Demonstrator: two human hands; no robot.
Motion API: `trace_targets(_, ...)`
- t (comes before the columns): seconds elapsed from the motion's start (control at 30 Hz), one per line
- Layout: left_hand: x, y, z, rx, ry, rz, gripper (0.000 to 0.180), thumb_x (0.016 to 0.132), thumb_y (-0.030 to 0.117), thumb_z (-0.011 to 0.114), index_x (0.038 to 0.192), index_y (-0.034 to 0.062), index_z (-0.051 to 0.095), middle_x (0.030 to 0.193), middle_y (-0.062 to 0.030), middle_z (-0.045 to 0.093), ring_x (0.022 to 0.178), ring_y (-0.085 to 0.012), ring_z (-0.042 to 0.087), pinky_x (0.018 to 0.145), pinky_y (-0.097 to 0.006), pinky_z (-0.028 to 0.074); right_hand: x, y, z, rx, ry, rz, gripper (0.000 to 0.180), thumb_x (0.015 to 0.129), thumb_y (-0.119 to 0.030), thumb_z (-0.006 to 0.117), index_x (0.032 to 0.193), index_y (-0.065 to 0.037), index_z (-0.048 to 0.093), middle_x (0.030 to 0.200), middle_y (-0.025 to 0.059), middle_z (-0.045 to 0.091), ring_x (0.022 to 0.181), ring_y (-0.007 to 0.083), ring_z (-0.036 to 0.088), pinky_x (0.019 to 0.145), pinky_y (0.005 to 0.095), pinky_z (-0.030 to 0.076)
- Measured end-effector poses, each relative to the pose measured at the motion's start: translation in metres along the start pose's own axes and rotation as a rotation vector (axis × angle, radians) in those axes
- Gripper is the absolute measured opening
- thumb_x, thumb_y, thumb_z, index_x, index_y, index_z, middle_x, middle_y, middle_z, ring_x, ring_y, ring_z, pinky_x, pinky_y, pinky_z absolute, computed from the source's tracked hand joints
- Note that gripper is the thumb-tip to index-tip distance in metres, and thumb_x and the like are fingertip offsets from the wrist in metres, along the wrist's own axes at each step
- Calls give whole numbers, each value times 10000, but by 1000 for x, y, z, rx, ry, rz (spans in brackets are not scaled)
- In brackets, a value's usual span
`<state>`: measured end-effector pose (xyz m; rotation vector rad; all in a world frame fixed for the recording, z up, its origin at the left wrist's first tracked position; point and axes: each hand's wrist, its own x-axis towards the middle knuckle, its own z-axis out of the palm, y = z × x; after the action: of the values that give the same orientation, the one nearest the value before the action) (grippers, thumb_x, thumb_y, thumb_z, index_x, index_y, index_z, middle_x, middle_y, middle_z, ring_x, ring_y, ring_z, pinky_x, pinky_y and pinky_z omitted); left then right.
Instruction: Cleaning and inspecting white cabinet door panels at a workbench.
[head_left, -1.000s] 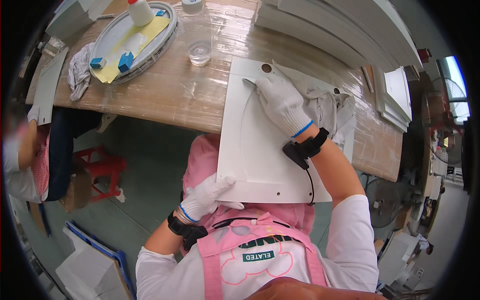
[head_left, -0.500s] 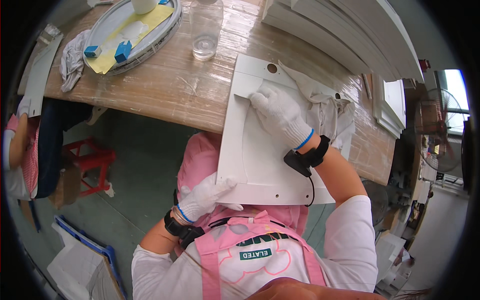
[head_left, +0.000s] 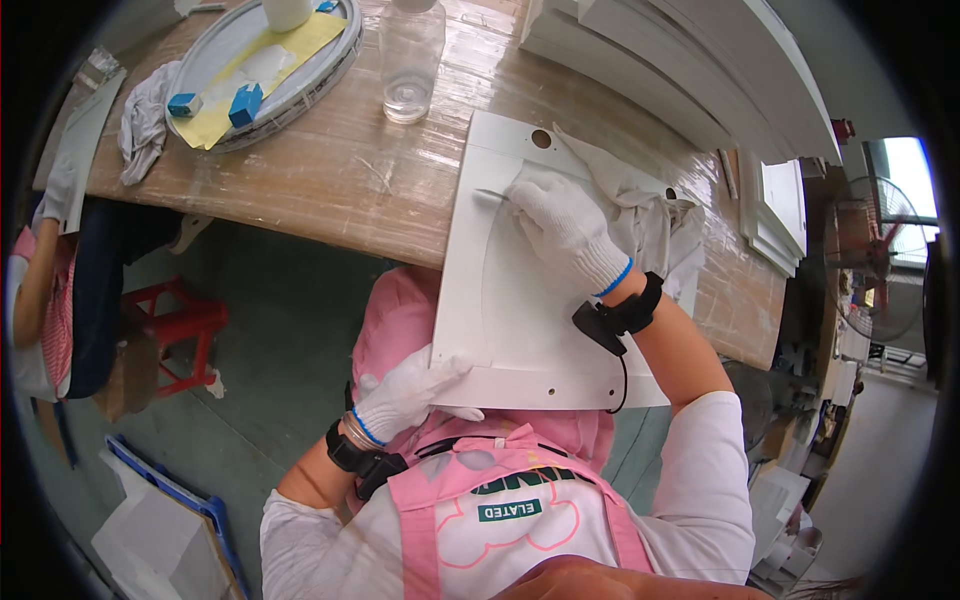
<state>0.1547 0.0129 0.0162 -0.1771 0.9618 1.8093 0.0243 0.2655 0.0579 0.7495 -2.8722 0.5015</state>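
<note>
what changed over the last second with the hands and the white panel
The right hand slid toward the panel's left groove and now presses a thin tool against the white panel below its round hole. The left hand kept its grip on the panel's near left corner, and the panel stayed propped from lap to wooden table. The crumpled cloth stayed beside it.

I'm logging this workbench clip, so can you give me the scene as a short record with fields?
Left hand: gloved, grips the white panel at its near corner
Right hand: gloved, presses a thin tool to the panel's groove
Panel: leans on the wooden table edge
Behind: crumpled cloth, clear bottle, oval tray
</note>
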Motion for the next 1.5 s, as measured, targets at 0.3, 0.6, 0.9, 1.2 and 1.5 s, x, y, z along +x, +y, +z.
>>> trace_targets(0.3, -3, 14, 6, 9, 1, -30, 514, 1017, 349, 540, 1358, -19, 427, 1064, -134, 683, 790, -246, 746, 406, -185, 407, -19, -25, 15, -51, -141, -125, 185, 818, -85, 629, 1003, -88, 615, 915, 134, 626, 817, 373, 612, 701, 451, 506)
trace_targets(0.6, -3, 17, 7, 55, 34, -37, 489, 1020, 349, 526, 1346, -10, 460, 1060, -129, 693, 767, -208, 742, 393, -172, 373, -26, -23, 18, -55, -129, 7, 182, 809, -24, 603, 986, -68, 613, 914, 142, 640, 867, 362, 625, 699, 444, 506)
trace_targets(0.9, -2, 13, 7, 79, 24, -32, 514, 1013, 400, 524, 1309, -20, 494, 1018, -127, 702, 756, -192, 737, 399, -168, 368, 22, 33, 6, -63, 233, 125, 124, 831, -61, 566, 947, -52, 610, 923, 155, 629, 896, 371, 628, 778, 449, 523)
trace_targets(1.2, 1, 11, 5, 76, 12, 10, 525, 1013, 387, 539, 1321, -31, 460, 1048, -132, 688, 770, -223, 737, 479, -191, 484, -4, -5, 4, -105, 43, -30, 196, 828, -38, 611, 1022, -70, 614, 924, 137, 627, 845, 354, 615, 716, 434, 509)
trace_targets(1.5, 2, 9, 4, -25, 5, 8, 490, 1012, 329, 552, 1331, -28, 448, 986, -124, 690, 731, -239, 736, 503, -233, 541, -24, -28, 16, -222, -121, -36, 270, 825, -71, 596, 1092, -108, 605, 933, 97, 620, 847, 313, 629, 711, 414, 528)
